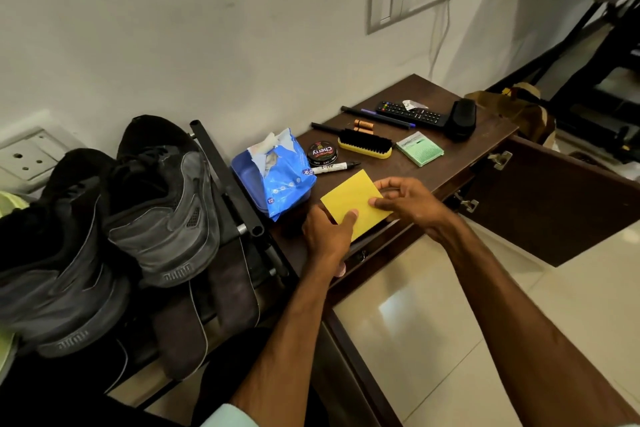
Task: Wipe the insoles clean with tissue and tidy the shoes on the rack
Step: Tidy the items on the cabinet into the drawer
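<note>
while both hands meet at the centre of the frame, they clamp a yellow pad (353,201) between them. the left hand (327,236) grips its lower corner with the thumb on top, and the right hand (407,199) pinches its right edge. the pad is over the front edge of a dark cabinet (460,158). just left of the pad, a torn blue tissue pack (277,180) lies on the cabinet, beside the black rack (225,170). two black shoes (162,204) sit on the rack at the left of the frame, and two brown insoles (207,308) lie lower down, at lower centre-left. above the pad are a marker (334,167), a polish tin (322,152), a brush (365,146) and a green box (419,149). a remote (412,113) lies nearer the wall.
</note>
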The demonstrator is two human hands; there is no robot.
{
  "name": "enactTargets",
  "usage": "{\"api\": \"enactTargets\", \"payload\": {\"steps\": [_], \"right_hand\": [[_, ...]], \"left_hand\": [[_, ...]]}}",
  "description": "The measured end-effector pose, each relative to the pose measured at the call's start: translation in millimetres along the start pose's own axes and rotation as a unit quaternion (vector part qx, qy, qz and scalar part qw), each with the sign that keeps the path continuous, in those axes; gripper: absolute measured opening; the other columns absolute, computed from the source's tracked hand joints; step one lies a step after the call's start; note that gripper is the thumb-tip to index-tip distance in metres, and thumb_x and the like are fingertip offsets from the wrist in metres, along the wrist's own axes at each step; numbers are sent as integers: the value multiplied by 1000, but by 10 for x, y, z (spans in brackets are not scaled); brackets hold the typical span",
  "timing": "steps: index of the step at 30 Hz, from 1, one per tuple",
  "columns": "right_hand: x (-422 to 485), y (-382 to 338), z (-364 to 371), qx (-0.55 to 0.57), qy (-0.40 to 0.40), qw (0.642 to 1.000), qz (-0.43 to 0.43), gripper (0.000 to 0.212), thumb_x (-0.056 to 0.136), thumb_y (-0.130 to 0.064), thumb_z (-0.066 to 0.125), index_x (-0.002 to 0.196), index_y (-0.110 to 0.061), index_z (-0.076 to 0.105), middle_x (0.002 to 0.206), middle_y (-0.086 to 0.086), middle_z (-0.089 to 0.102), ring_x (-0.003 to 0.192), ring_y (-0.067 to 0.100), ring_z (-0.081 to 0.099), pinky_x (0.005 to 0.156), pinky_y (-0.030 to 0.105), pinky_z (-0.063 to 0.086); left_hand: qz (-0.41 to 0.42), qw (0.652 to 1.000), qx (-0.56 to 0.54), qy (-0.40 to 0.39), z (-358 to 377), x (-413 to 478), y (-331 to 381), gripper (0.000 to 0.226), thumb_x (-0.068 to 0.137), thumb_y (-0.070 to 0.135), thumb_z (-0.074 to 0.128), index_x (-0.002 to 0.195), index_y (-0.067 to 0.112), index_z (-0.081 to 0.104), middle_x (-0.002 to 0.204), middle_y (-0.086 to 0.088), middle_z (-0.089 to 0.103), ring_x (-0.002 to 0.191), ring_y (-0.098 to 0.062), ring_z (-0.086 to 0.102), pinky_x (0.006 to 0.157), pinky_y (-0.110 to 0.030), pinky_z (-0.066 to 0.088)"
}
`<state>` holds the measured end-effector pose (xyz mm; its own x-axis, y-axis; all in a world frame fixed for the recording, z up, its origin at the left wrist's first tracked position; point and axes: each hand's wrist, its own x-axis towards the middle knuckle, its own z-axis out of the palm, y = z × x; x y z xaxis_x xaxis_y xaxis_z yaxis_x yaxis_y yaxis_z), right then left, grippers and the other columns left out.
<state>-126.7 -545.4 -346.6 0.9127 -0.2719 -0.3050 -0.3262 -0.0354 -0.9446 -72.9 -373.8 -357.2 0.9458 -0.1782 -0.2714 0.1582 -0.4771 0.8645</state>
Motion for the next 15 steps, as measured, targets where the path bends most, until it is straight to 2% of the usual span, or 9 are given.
{"api": "enactTargets", "payload": {"steps": [2,3,5,7,9,12,15], "right_hand": [[-23,4,-148,-8,22,1000,-4,24,96,-16,68,118,-9,68,98,2,75,81,11,70,65,26,57],[11,12,-218,-26,75,997,-18,21,96,-21,69,114,-11,72,102,2,75,86,12,71,69,28,60],[209,75,-411,-73,255,963,-49,21,92,-29,74,107,-14,76,104,1,75,95,15,71,78,33,61],[433,89,-584,-131,400,906,-42,32,90,-34,75,114,-14,72,113,4,72,106,17,67,87,36,59],[659,99,-702,-211,427,879,-12,49,91,-45,71,124,-10,67,122,10,67,115,24,61,91,36,53],[872,119,-717,-330,399,854,57,68,89,-60,66,129,-5,62,131,19,54,121,31,49,91,39,45],[893,138,-704,-312,416,846,120,77,79,-63,76,131,-10,57,140,20,40,127,35,42,100,44,45]], "left_hand": [[-20,997,-68,-38,43,34,11,25,86,31,79,101,14,69,103,-1,73,97,-21,71,83,-38,61],[-23,995,-86,-46,61,31,26,17,89,29,77,95,16,69,97,-3,74,89,-20,73,75,-34,62],[-31,992,-116,-45,120,24,43,11,93,25,73,97,16,68,95,-3,74,81,-16,71,61,-23,58],[-58,984,-160,-53,164,4,41,14,96,20,69,106,10,68,96,-4,72,75,-11,67,53,-16,52],[-80,979,-174,-72,193,-38,57,16,98,17,66,109,6,68,97,-5,71,70,-10,63,53,-15,51],[-85,976,-163,-113,226,-80,36,14,100,17,63,107,7,68,93,-4,70,66,-8,60,53,-15,51],[-90,971,-153,-158,244,-169,24,16,100,20,64,108,8,69,89,-1,71,67,-7,62,50,-15,49]]}}
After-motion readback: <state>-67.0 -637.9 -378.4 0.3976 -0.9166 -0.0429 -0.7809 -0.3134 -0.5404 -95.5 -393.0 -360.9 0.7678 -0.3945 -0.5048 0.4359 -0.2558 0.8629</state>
